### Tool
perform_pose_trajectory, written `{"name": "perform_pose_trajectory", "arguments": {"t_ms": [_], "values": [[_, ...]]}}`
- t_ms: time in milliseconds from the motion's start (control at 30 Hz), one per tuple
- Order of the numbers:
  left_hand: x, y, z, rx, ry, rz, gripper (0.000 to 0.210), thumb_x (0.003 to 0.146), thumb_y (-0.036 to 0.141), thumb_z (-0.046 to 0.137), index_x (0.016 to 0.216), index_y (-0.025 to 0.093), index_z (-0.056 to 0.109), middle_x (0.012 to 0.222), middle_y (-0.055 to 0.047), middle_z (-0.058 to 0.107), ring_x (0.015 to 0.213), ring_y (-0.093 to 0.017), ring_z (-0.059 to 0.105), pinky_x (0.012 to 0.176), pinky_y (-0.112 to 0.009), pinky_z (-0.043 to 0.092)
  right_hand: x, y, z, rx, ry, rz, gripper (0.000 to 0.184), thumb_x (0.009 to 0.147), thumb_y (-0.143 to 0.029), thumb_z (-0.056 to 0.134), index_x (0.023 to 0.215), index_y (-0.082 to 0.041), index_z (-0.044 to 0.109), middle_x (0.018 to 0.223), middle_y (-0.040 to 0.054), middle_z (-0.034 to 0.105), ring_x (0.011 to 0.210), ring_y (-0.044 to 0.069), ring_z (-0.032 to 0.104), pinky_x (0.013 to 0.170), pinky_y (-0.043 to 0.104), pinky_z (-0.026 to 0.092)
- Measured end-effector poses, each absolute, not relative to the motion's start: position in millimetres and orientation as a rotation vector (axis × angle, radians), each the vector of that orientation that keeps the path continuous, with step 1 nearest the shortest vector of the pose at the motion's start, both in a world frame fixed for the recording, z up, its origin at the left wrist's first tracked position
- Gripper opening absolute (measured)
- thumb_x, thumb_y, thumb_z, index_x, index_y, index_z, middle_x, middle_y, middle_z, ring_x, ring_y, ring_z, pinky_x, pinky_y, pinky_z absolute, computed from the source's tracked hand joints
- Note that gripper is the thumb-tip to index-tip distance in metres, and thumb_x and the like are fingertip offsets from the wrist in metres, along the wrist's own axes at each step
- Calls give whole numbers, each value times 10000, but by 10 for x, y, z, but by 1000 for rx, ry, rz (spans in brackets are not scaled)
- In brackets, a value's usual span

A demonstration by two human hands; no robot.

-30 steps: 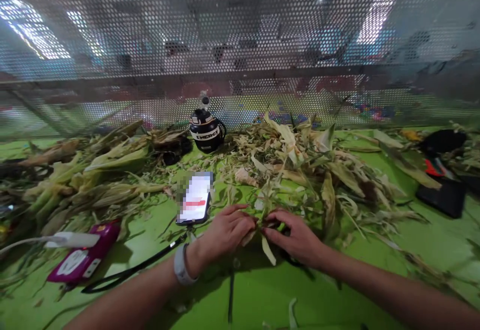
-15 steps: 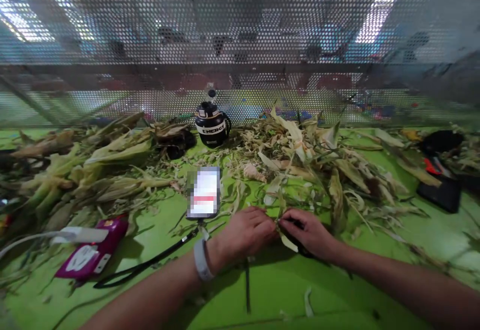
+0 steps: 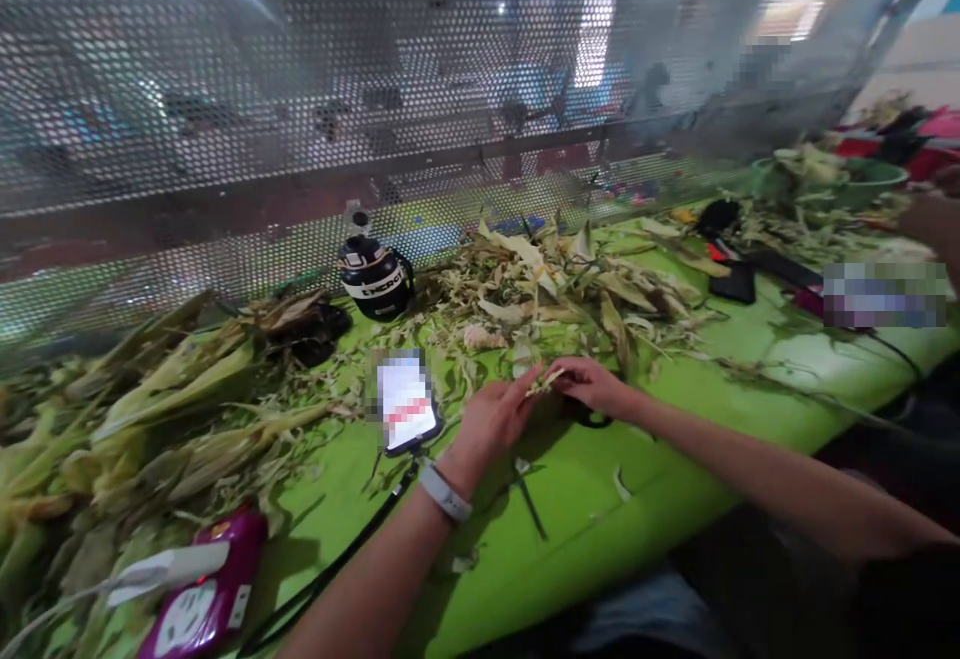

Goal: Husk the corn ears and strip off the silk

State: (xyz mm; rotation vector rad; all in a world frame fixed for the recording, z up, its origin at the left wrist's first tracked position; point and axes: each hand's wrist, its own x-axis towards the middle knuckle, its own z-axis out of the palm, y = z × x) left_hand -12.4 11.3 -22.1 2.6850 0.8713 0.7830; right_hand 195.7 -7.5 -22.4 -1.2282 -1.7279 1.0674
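My left hand (image 3: 491, 417) and my right hand (image 3: 592, 386) meet over the green table (image 3: 570, 529), fingertips pinching a small strip of pale corn husk (image 3: 545, 380) between them. A grey band sits on my left wrist. Just left of my left hand lies a lit phone (image 3: 406, 403) with a black lanyard trailing toward me. Behind my hands spreads a heap of peeled husks (image 3: 570, 284).
Unpeeled corn ears (image 3: 157, 409) pile up at the left. A black mug (image 3: 375, 279) stands by the perforated metal screen (image 3: 300, 119). A magenta power strip (image 3: 206, 599) lies near left. Dark items (image 3: 731, 279), more husks and a green bowl (image 3: 870, 179) lie far right.
The view has swung and tilted, showing more of the table's right end. Both hands have lifted slightly and still pinch the husk strip together.
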Motion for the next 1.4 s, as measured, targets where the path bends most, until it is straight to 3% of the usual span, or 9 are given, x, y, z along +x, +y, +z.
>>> {"name": "perform_pose_trajectory", "arguments": {"t_ms": [100, 233, 433, 633, 767, 900, 1133, 1267, 1400], "values": [[-141, 109, -208, 2659, 751, 775, 420, 930, 330, 441, 1331, 210, 471, 982, -87, 687, 856, -190, 640, 760, -325, 523, 1939, -74, -218, -1204, -1722, 1064, 269, 754, -421, 625, 781, -153, 622, 739, 23, 623, 719, 151, 550, 700, 282, 444], [-131, 90, -207, 2637, 707, 707, 511, 909, 366, 480, 1382, 187, 404, 1121, -116, 663, 945, -207, 638, 811, -350, 521, 1897, -67, -202, -1187, -1658, 1141, 197, 748, -344, 616, 767, -149, 596, 687, -5, 591, 654, 127, 523, 652, 265, 430], [-77, 71, -216, 2680, 747, 596, 381, 945, 304, 385, 1277, 182, 526, 928, -95, 700, 787, -192, 654, 725, -330, 523, 1881, -111, -157, -1191, -1530, 1189, 176, 693, -192, 603, 860, -161, 560, 716, -19, 584, 671, 121, 536, 651, 249, 425], [-97, 72, -129, 2248, 880, 822, 286, 908, 343, 475, 1042, 133, 617, 888, -73, 701, 757, -168, 647, 694, -287, 519, 1934, -150, 34, -1244, -1820, 1104, 139, 821, -266, 511, 873, -159, 583, 742, 11, 591, 675, 139, 541, 631, 263, 424], [-138, 102, -41, 2088, 751, 904, 337, 898, 344, 495, 1156, 145, 582, 1039, -92, 685, 924, -179, 642, 807, -310, 518, 1984, -49, 196, -1189, -2123, 852, 194, 862, -301, 502, 792, -159, 614, 714, 24, 601, 682, 146, 529, 648, 269, 409], [-146, 114, -26, 2049, 716, 902, 359, 919, 301, 459, 1242, 162, 533, 1148, -113, 656, 1006, -175, 623, 853, -324, 509, 2024, 51, 307, -1120, -2172, 840, 176, 863, -289, 517, 851, -161, 638, 751, 25, 632, 696, 144, 546, 639, 257, 417], [-126, 119, -47, 2262, 883, 970, 252, 861, 381, 559, 903, 157, 667, 753, -35, 671, 671, -138, 601, 630, -266, 499, 1950, 72, 133, -1132, -2045, 890, 352, 904, -447, 462, 745, -170, 611, 624, 3, 613, 595, 131, 546, 601, 259, 419], [-115, 105, -79, 2457, 857, 1067, 258, 851, 374, 566, 993, 170, 634, 937, -83, 667, 853, -187, 615, 730, -323, 510, 1933, 27, 97, -1129, -2030, 933, 382, 903, -495, 448, 769, -175, 605, 614, -1, 608, 573, 126, 533, 571, 245, 406], [-121, 85, -146, 2403, 821, 892, 216, 895, 332, 492, 984, 175, 610, 822, -49, 671, 679, -144, 605, 597, -259, 489, 1940, -46, 143, -1106, -2129, 741, 380, 927, -469, 410, 769, -182, 602, 676, 32, 612, 635, 150, 541, 606, 263, 397]]}}
